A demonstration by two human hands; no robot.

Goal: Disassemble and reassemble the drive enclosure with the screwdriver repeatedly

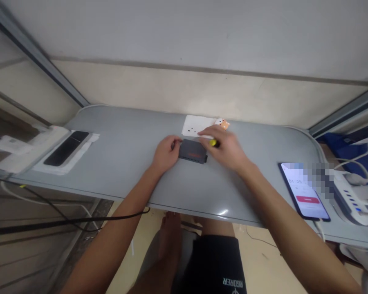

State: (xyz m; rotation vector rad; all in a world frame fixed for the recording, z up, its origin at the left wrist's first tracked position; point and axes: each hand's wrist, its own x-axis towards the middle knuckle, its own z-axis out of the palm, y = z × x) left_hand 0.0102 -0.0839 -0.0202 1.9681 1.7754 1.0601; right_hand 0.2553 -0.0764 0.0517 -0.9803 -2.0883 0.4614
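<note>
A flat dark grey box (pixel 192 149) with red marking and a row of small slots along its near side lies on the grey table (pixel 122 159). My left hand (pixel 166 153) is closed on the box's left edge. At the right end of the box, my right hand (pixel 225 148) is closed round a tool with a yellow end (pixel 214 142); its kind is hidden by the fingers. Just behind the box lies a sheet of white paper (pixel 199 121) with several small dark specks on it. An orange and white cartoon animal piece (pixel 223 123) sits at the paper's right end.
On the right, a lit phone (pixel 305 192) with a cable lies beside a white power strip (pixel 352 200). At the left, a black phone-like slab (pixel 66 148) rests on white sheets. A black cable (pixel 64 222) crosses in front of my left forearm.
</note>
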